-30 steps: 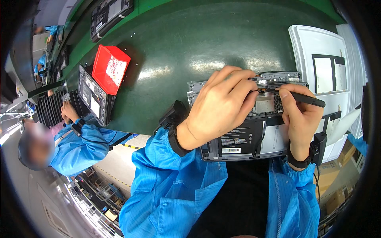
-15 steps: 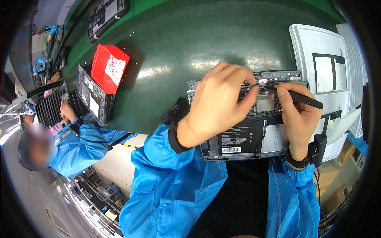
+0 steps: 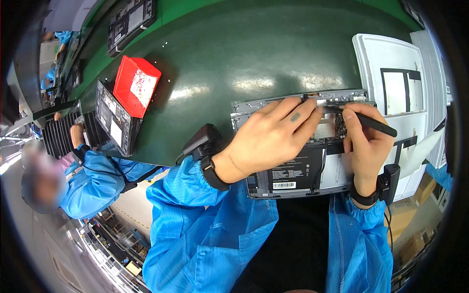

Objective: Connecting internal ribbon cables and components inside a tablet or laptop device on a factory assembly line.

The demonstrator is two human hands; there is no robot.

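Observation:
A partly opened laptop lies in front of me, its black battery and inner parts exposed. My left hand rests palm down over its left part, with fingers stretched toward the strip along the far edge and fingertips touching there. Its thumb is hidden below. Between the thumb and fingers of my right hand is a slim black pen-shaped tool. The tool's thin end points left, close to the left fingertips, over the laptop's far part. What lies under the left fingertips cannot be made out.
On the green bench, a red bin of small white pieces rests against another opened laptop. White foam trays stand at the right. A co-worker in a blue sleeve sits at the left. Another device lies at the far left.
My left hand has gone from a thumb-and-finger pinch above the laptop to lying flatter, fingers extended onto its far edge. The right hand keeps the tool in nearly the same place.

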